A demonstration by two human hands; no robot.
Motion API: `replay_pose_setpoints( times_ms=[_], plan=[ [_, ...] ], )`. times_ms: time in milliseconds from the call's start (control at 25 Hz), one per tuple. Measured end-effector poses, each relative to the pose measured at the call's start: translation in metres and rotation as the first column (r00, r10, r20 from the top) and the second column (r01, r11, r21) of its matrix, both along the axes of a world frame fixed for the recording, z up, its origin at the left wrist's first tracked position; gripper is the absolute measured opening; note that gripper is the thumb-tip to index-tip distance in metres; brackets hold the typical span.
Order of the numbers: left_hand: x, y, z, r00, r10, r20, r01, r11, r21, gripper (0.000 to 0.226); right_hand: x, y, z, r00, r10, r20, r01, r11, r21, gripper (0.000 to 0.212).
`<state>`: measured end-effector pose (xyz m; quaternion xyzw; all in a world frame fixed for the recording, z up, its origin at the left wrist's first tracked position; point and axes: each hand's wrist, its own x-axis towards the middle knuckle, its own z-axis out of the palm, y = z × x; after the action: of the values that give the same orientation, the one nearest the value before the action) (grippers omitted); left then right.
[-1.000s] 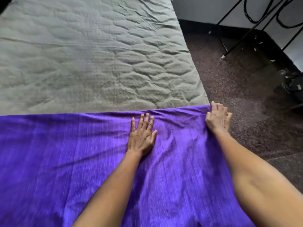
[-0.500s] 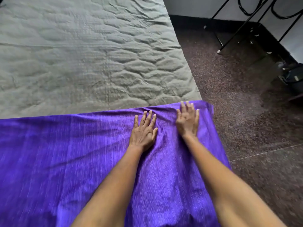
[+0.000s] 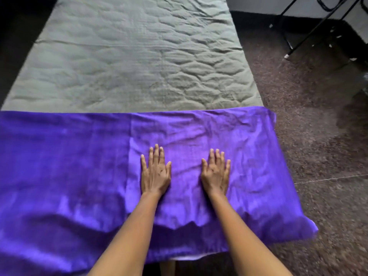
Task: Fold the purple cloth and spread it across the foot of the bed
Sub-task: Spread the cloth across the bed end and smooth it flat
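purple cloth (image 3: 79, 166) lies flat across the near end of the bed (image 3: 139, 56), its long axis running from the bed's left edge to its right edge, crosswise to the bed's length. its far edge runs straight across the grey cover; its right end overhangs the bed's right edge above the floor (image 3: 318, 156). the left hand (image 3: 155, 172) and right hand (image 3: 216, 172) rest palm down on the cloth right of its middle, fingers spread and pointing toward the bed's far end, gripping nothing. a vertical crease runs just left of the left hand.
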<state>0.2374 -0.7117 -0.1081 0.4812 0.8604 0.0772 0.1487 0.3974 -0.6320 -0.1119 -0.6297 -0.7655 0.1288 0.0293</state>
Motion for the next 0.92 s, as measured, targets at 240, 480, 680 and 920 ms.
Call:
replay_pose_setpoints(
  times_ms=[240, 480, 680, 920],
  plan=[
    [-0.043, -0.160, 0.017, 0.999, -0.021, -0.044, 0.016, 0.992, -0.126, 0.060, -0.089, -0.165, 0.008, 0.946, 0.322, 0.014, -0.323, 0.946, 0.010, 0.063],
    [-0.154, -0.290, 0.025, 0.937, 0.305, -0.171, -0.334, 0.925, -0.181, 0.061, -0.221, -0.294, 0.017, 0.700, 0.709, -0.087, -0.712, 0.702, -0.007, 0.053],
    [-0.186, -0.354, 0.025, 0.787, 0.614, -0.057, -0.617, 0.784, -0.075, 0.064, -0.267, -0.334, 0.024, 0.492, 0.865, -0.100, -0.870, 0.493, -0.013, 0.051],
    [-0.185, -0.373, 0.025, 0.766, 0.643, 0.010, -0.642, 0.765, -0.053, 0.062, -0.273, -0.345, 0.022, 0.592, 0.800, -0.094, -0.805, 0.592, -0.033, 0.065]
  ],
)
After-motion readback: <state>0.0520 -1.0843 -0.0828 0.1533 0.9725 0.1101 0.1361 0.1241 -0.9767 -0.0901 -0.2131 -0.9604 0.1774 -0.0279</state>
